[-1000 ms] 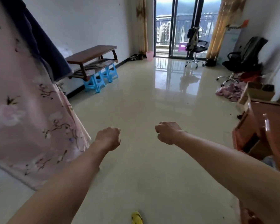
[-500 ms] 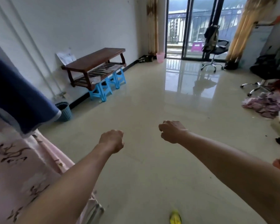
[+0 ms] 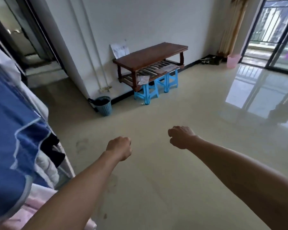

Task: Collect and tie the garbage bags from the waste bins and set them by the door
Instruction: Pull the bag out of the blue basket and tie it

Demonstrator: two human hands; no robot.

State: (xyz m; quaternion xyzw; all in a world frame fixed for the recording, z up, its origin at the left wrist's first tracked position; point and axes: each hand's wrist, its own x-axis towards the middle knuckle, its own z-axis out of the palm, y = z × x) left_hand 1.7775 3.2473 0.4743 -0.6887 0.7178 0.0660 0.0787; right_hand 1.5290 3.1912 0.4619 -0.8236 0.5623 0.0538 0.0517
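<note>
Head view: the left hand (image 3: pixel 119 147) and right hand (image 3: pixel 181 136) were recorded short of the wooden bench (image 3: pixel 150 57), each curled into a fist with nothing held. A blue waste bin (image 3: pixel 104 106) lined with a black garbage bag (image 3: pixel 98 102) was noted near the bench's nearer end, and a pink bin (image 3: pixel 233 61) beyond its far end.

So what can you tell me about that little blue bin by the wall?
The blue bin is round, plastic-looking, its sides dotted with small holes. It stands upright on the shiny floor by the corner of the white wall. A black bag lines it and hangs over the rim. Nothing else touches it.
</note>
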